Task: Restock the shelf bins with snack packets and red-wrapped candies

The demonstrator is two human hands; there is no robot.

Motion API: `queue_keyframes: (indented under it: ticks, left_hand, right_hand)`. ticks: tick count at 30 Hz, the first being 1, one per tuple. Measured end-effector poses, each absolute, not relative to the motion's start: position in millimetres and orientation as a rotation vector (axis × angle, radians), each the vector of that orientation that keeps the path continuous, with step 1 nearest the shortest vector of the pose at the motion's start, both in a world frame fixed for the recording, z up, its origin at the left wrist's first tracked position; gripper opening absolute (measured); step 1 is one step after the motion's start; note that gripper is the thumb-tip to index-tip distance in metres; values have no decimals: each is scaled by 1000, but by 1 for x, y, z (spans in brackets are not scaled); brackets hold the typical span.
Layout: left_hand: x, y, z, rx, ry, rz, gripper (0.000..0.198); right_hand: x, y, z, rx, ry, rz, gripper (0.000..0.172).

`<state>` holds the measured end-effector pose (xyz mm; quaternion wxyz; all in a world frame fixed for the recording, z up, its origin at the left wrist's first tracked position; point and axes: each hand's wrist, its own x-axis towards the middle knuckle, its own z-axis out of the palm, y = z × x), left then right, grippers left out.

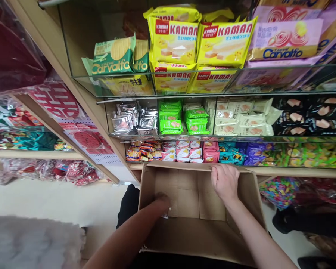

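Observation:
An open brown cardboard box (190,235) rests in front of me, its far wall against the shelf unit. My right hand (225,181) is curled over the box's far rim, gripping it. My left hand (162,203) reaches down into the box near the bottom; its fingers are in shadow and partly hidden, with a small white scrap just below them. The inside of the box looks bare apart from that scrap.
Glass shelves ahead hold snacks: yellow Kaman wafer packs (175,41), green Carvalfo packs (113,58), silver pouches (134,119), green packets (182,117), pink packets (184,151). Red decorations (56,101) hang on the left. A pale floor (53,200) lies at lower left.

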<state>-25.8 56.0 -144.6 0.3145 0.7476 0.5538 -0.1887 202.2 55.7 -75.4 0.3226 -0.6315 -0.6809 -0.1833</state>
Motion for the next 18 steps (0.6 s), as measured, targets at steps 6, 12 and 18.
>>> queue_keyframes:
  ticks: [6, 12, 18]
  left_hand:
    - [-25, 43, -111, 1828, 1332, -113, 29]
    - [-25, 19, -76, 1201, 980, 587, 36]
    - [-14, 5, -68, 953, 921, 885, 35]
  right_hand:
    - [197, 35, -73, -1490, -1696, -290, 18]
    - [159, -17, -90, -1388, -1597, 991, 37]
    - [141, -27, -95, -1277, -1259, 1393, 33]
